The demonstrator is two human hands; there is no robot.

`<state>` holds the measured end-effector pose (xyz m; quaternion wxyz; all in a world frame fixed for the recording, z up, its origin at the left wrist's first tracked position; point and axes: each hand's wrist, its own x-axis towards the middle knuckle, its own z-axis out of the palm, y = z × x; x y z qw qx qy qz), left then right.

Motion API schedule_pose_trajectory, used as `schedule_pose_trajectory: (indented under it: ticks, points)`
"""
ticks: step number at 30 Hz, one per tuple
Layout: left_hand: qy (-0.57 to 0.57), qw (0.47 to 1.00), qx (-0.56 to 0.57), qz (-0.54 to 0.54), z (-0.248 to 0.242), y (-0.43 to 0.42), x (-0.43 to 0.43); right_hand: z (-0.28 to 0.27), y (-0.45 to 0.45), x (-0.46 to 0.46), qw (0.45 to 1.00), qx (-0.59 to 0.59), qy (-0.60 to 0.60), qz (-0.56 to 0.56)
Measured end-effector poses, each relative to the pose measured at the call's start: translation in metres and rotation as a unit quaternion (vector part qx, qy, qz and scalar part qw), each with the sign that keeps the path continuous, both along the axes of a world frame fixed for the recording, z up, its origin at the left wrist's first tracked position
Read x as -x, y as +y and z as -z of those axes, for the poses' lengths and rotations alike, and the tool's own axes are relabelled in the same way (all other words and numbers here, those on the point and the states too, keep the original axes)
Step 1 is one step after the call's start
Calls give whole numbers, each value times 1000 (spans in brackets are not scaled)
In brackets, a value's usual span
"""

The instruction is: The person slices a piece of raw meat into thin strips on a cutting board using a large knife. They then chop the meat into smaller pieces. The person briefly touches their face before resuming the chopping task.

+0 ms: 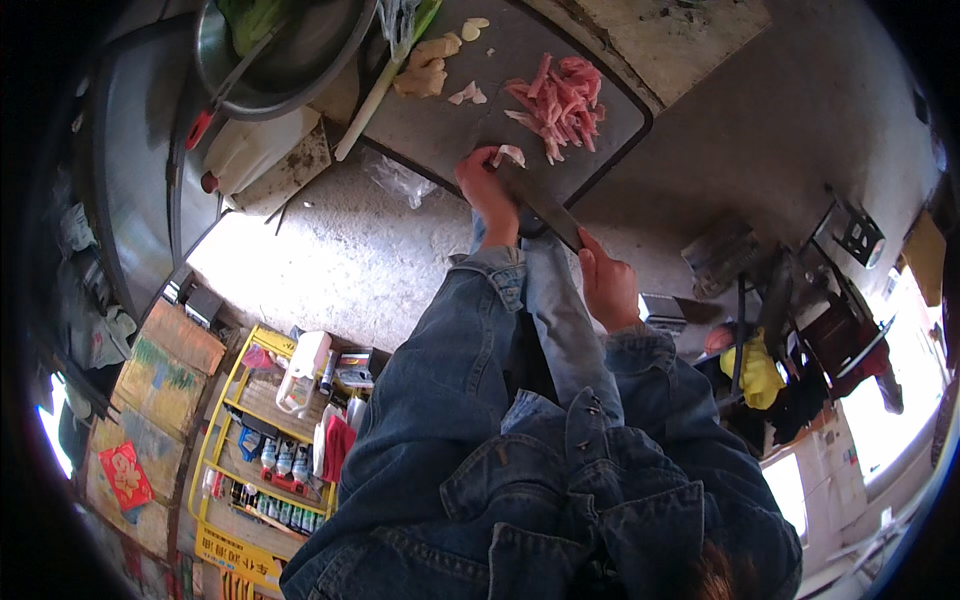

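My right hand grips the handle of a broad-bladed kitchen knife, whose blade points up and left over the near edge of a dark cutting board. At the blade's far end, my left hand holds a small piece of pale pink meat at its fingertips. A pile of raw meat strips lies on the board to the right. Farther back lie a few pale scraps, ginger root and small pale slices. A green onion lies across the board's left side.
A metal basin with green leaves stands at the upper left, a red-handled knife resting across its rim. Below it is a whitish plastic jug. Clear plastic film hangs by the board. A yellow rack of bottles stands lower left.
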<state>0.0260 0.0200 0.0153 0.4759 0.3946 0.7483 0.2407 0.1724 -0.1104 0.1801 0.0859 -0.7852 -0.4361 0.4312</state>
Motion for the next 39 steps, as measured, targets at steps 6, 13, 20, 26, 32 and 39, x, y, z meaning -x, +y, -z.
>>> schedule_pose_trajectory:
  ticks: [6,13,20,26,32,39]
  points:
    - [69,997,-7,38,-32,6,-17,-1,3,-5,999,27,-37,-25]
    - [27,998,-39,-27,-42,8,-23,2,9,0,997,42,-47,-38]
    - [-88,991,-51,-88,-6,-1,-8,8,16,14,993,59,-85,-57]
    - [-550,797,50,-244,-1,3,-7,28,40,28,992,68,-86,-56]
    - [-562,764,61,-311,-12,13,-9,33,49,36,993,58,-85,-63]
    - [-302,950,-77,-25,-9,5,-5,38,58,38,996,53,-59,-42]
